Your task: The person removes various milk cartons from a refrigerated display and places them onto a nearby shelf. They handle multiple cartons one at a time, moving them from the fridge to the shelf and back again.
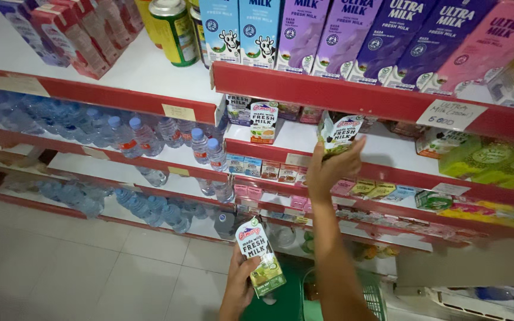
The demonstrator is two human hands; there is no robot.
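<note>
At the second shelf (388, 101) from the top, the right hand (331, 166) was raised with its grip closed around a small milk carton (337, 132), white and green with a dark top, held at the shelf's front edge just under the red rail. Whether that carton was going in or coming out could not be told from the one view. One like carton (263, 122) already stood upright on the same shelf, to the left and well apart, with bare white shelf between the two. Lower and nearer, the left hand (240, 282) had its grip clamped on a second carton (261, 257) of the same kind, tilted, label up, above the floor (90, 267). A green basket (364, 291) sat near, just right of the right forearm; its contents were too blurred to name.

Judged from this, the work stood about midway: one carton on the shelf, one at the shelf's edge, one in hand, and room left on the shelf.

The top shelf carried tall cartons (352, 35) in blue, purple and pink. To the left, water bottles (150, 134) filled several shelves. Small coloured boxes (281, 172) lined the shelf below the raised hand.
</note>
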